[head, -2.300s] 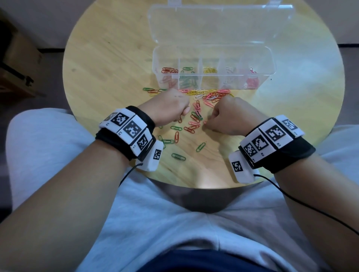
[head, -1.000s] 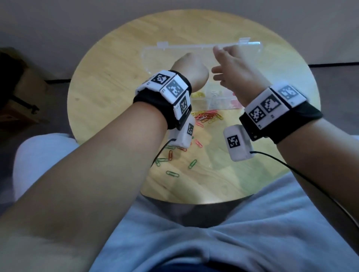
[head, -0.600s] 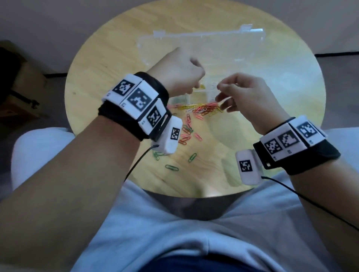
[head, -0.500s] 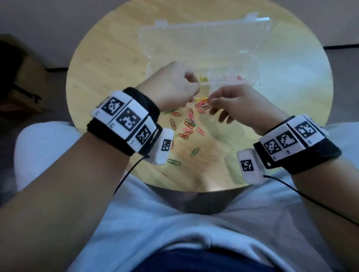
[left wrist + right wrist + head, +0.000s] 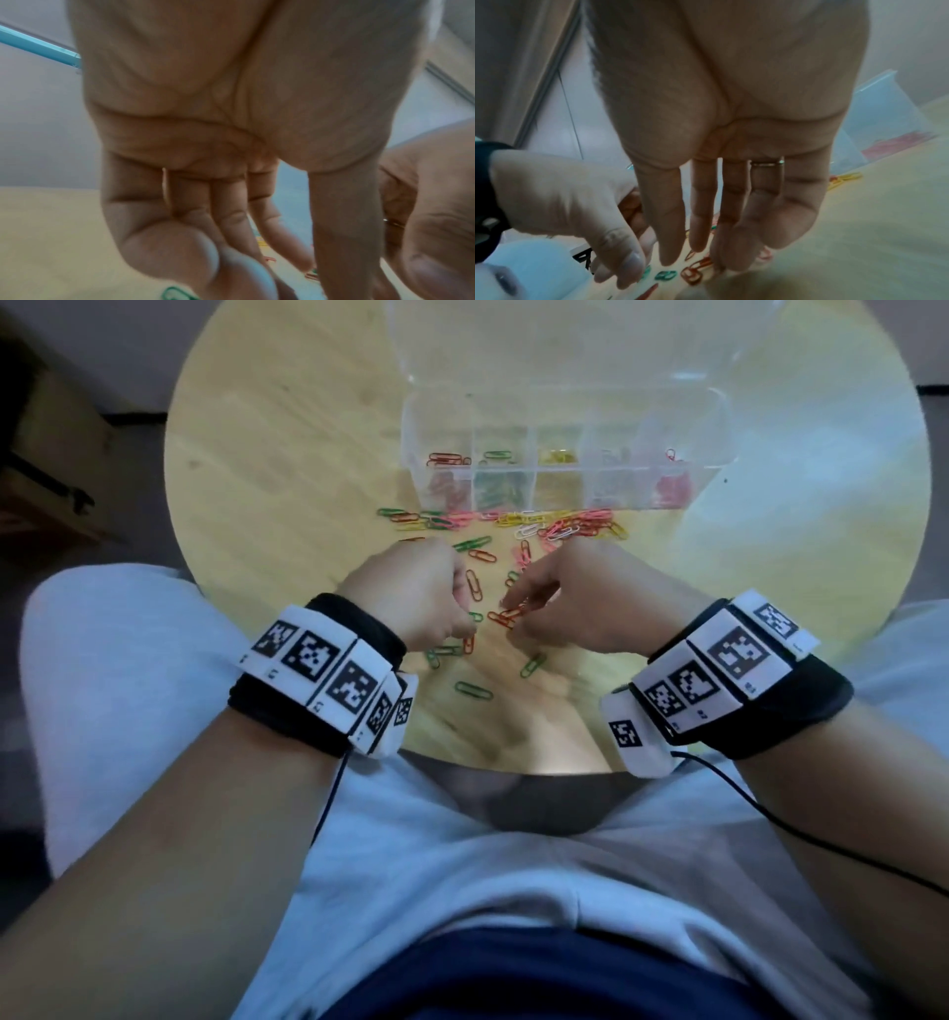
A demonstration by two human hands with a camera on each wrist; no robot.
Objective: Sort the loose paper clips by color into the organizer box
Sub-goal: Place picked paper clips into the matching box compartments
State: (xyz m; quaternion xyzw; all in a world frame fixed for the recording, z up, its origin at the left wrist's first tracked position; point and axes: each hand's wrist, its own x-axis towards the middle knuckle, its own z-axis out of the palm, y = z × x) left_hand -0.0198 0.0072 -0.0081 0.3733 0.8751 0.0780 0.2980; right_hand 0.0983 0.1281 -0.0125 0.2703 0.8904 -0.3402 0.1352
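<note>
The clear organizer box stands open at the far side of the round table, with orange, green, yellow, pale and pink clips in separate compartments. Loose paper clips lie in a mixed band in front of it and trail toward me. My right hand points its straight fingers down onto a few orange clips. My left hand is just left of it, fingers lowered to the table near green clips. I see nothing held in either hand.
The box's clear lid lies flat behind it. More green clips lie near the table's front edge, between my wrists. My lap is right below that edge. A dark wooden piece of furniture stands to the left.
Both hands have come back from over the organizer box and dropped to the loose clips near the front of the table. The right hand's fingers now touch the orange clips.
</note>
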